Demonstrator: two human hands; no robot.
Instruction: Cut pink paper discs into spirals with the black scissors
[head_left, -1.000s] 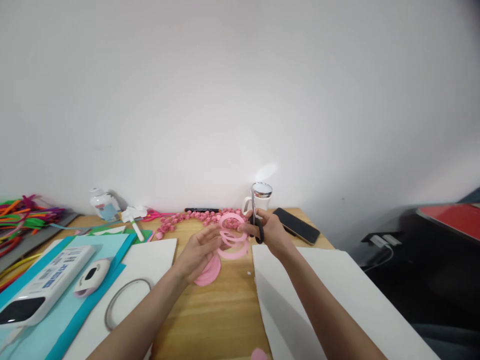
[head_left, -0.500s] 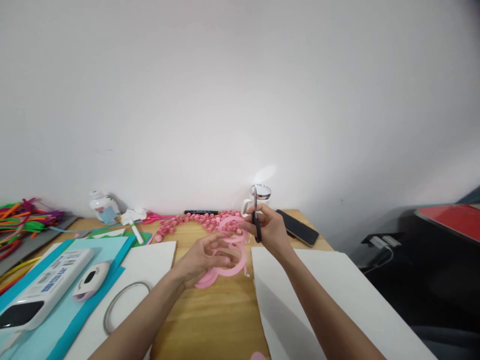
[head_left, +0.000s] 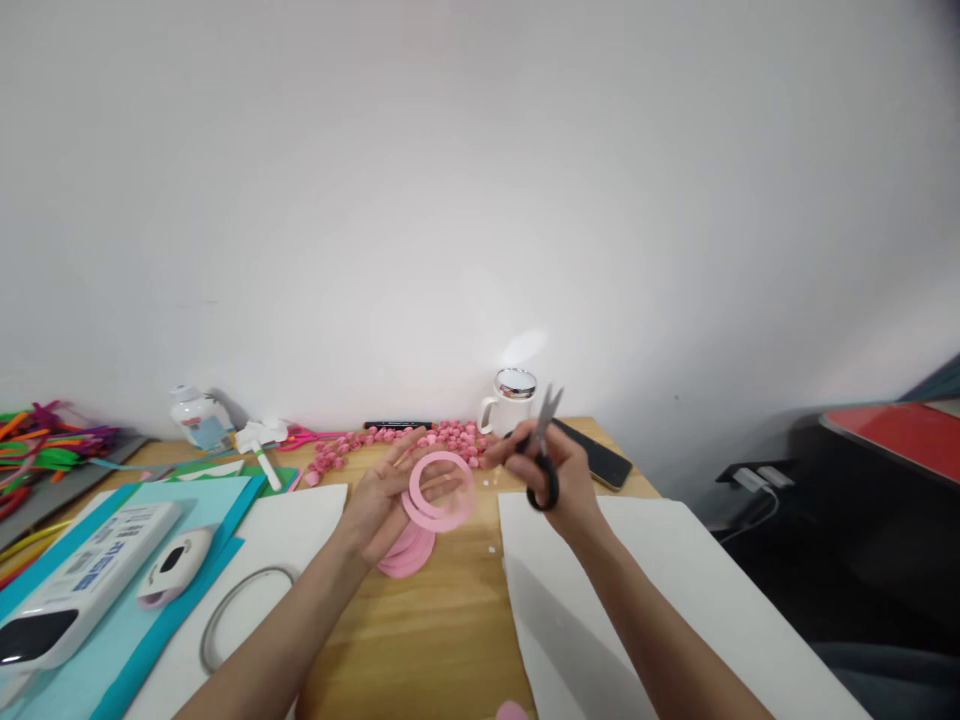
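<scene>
A coiled pink paper strip (head_left: 453, 516) hangs in rings at my left hand (head_left: 379, 497), under the thumb, with the other fingers stretched out behind it. My right hand (head_left: 564, 468) grips a pair of scissors (head_left: 544, 432) with black handles, the blades pointing up and slightly apart. The scissors are to the right of the paper and do not touch it. Below my left hand, pink paper discs (head_left: 409, 556) lie on the wooden table (head_left: 420, 640). Behind both hands spread several small pink rolled-paper balls (head_left: 459, 436).
A white mug (head_left: 510, 408) with a shiny lid stands by the wall, beside a dark phone (head_left: 600, 455). White sheets (head_left: 592, 590) lie at right. On the left are a white glue gun-like device (head_left: 94, 570), a grey ring (head_left: 214, 615), a bottle (head_left: 201, 415) and colourful pipe cleaners (head_left: 56, 440).
My right hand has let go of the pink strip and moved right and a little down, tilting the scissors. The coil has drawn together at my left hand.
</scene>
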